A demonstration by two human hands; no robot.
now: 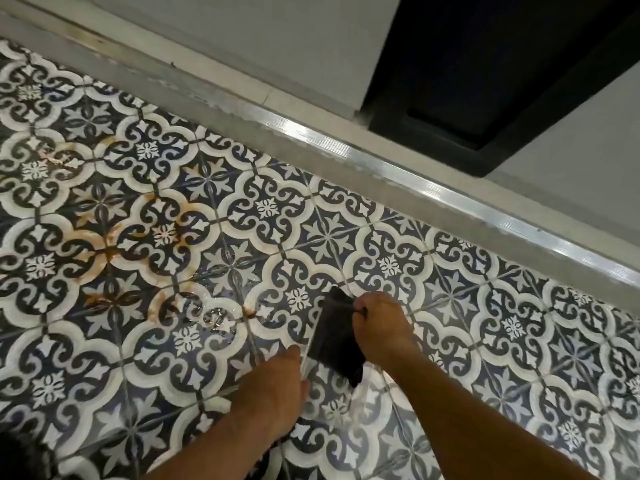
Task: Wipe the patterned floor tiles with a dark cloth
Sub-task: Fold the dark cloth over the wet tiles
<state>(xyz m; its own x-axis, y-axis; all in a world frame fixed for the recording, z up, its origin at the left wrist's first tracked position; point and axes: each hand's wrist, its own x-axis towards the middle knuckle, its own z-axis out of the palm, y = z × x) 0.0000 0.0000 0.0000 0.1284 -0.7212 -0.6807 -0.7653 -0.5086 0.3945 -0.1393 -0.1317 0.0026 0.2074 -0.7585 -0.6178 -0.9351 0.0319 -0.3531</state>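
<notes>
Right hand grip closed on dark cloth, left hand grip unclear, stained patterned floor tiles

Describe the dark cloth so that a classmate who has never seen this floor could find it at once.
Start at the shiny metal threshold strip running diagonally along the top of the patterned floor tiles. Below it, near the bottom centre, the right hand grips the dark cloth, beside the left hand. It is the only plain, crumpled black patch among blue-and-white swirls.

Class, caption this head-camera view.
Right hand grips dark cloth above patterned tiles, rusty stains left.
</notes>
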